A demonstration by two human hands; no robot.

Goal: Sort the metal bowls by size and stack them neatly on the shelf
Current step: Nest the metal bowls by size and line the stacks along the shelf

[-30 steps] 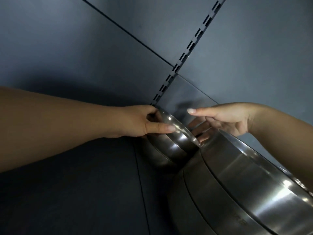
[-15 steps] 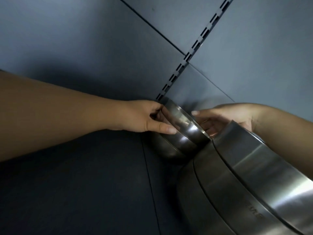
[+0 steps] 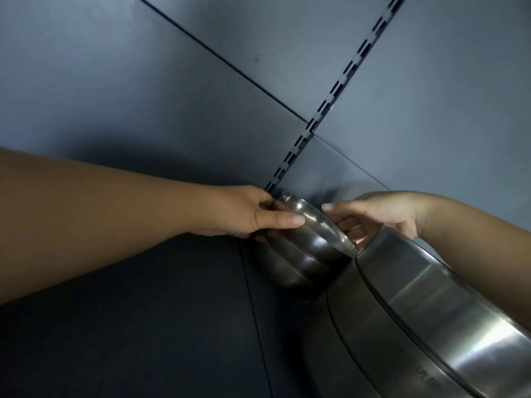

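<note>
A small stack of nested metal bowls [image 3: 304,254] stands at the back of the dark shelf [image 3: 143,326], close to the wall. My left hand [image 3: 244,212] grips the top small bowl's left rim, thumb on the outside and fingers curled behind. My right hand [image 3: 382,214] is at the far right rim of the same bowl, index finger stretched along the edge and the other fingers curled behind it. A stack of large metal bowls [image 3: 431,326] fills the lower right, touching the small stack and hiding part of my right hand.
A slotted metal upright [image 3: 330,110] runs diagonally up the grey back panel [image 3: 143,96]. A seam crosses the shelf surface left of the small bowls. My right forearm [image 3: 474,239] passes over the large bowls.
The camera has moved in and shifted, so the bowls sit slightly lower. My right hand's fingers have settled closer on the small bowl's rim. My left hand keeps its grip.
</note>
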